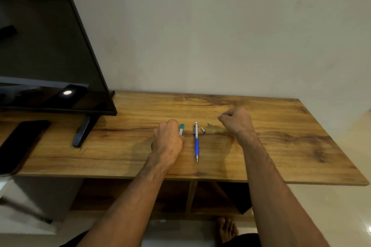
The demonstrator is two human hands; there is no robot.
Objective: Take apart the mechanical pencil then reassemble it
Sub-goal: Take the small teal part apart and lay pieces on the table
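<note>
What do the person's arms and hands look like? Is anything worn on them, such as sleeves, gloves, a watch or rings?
The left forearm and the right forearm are bare down to the picture's lower edge; no sleeve shows. The left hand and the right hand wear no gloves. Neither wrist has a watch or bracelet. No ring shows, though most fingers are hidden.

The mechanical pencil (196, 141) lies flat on the desk (281, 146), its metal tip pointing toward the near edge. It has a blue grip on the lower half, a silver upper barrel and a blue clip on its left side. Just right of its upper end lies a small silver cap (203, 129), apart from the barrel, and a tinier silver piece (209, 123) lies a little beyond that. To the pencil's left is a teal-and-white tube (181, 128), its lower end meeting the left hand (167, 140).
</note>
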